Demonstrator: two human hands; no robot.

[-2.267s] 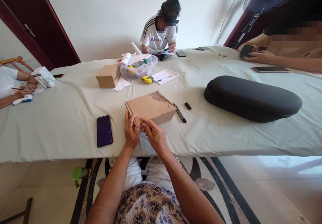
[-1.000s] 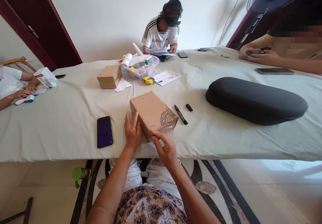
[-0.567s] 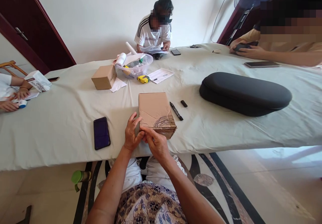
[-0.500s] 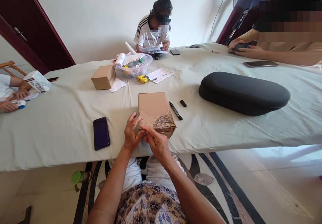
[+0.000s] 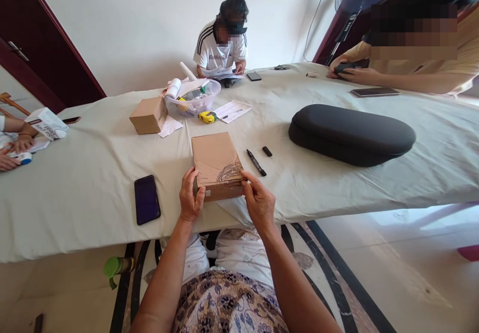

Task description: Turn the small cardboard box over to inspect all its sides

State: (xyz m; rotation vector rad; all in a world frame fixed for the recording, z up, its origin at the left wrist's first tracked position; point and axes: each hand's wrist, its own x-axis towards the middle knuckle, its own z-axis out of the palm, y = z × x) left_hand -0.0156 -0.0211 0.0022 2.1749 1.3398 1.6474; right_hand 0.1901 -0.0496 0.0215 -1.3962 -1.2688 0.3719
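In front of me on the cloth-covered table lies a cardboard box (image 5: 215, 156), its top marked with dark scribbled lines near the right front corner. My left hand (image 5: 191, 194) grips the box's left front corner, thumb against the front face and fingers along the side. At the right front corner, the thumb and fingers of my right hand (image 5: 258, 198) close on the edge. An uncapped black marker (image 5: 256, 162) rests just right of the box, with its cap (image 5: 267, 151) beside it. Left of my left hand lies a phone (image 5: 147, 200).
A black oval case (image 5: 352, 133) lies to the right. Further back are another cardboard box (image 5: 146, 115), a plastic basin (image 5: 213, 93) of odds and ends, a yellow tape measure (image 5: 207, 117) and a paper sheet (image 5: 235, 111). Several other people sit around the table (image 5: 93, 173).
My right hand has moved from the box's left front corner to its right front corner. The box has turned slightly, and my left hand stays at the left corner.
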